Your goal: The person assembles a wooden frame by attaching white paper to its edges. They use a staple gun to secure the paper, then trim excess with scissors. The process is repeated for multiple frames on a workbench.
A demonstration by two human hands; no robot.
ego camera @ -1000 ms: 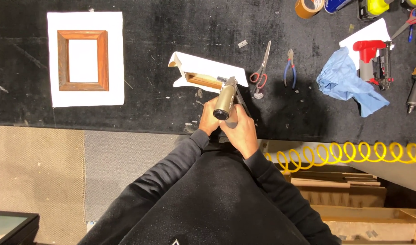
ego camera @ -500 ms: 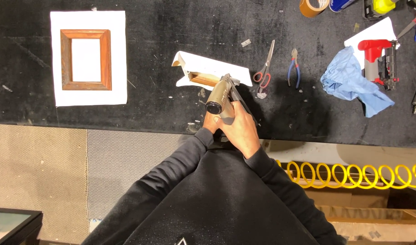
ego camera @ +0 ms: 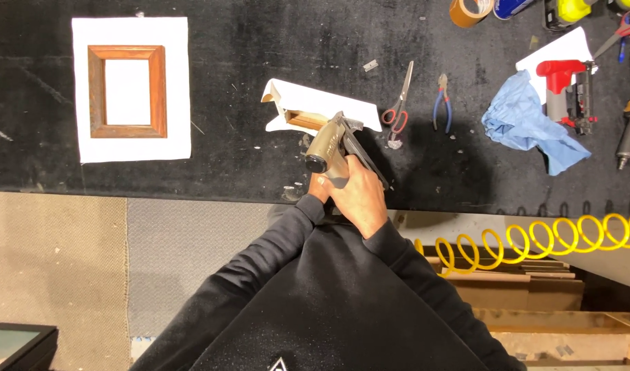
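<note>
Keep both hands closed on the pneumatic nailer (ego camera: 330, 148): right hand (ego camera: 356, 196) on top, left hand (ego camera: 319, 187) beneath. Hold its nose square on the wrapped wooden frame piece (ego camera: 308, 118) just beyond.

Tan pneumatic nailer (ego camera: 332, 148) tilted, nose against paper-wrapped wooden piece (ego camera: 308, 115)

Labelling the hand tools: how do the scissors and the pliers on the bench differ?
The scissors have red handles and long, thin, pale blades; the pliers have blue handles and short, stubby jaws. The scissors lie slightly tilted, the pliers nearly straight. Both lie flat on the black benchtop, handles toward the person, untouched by either hand.
</note>
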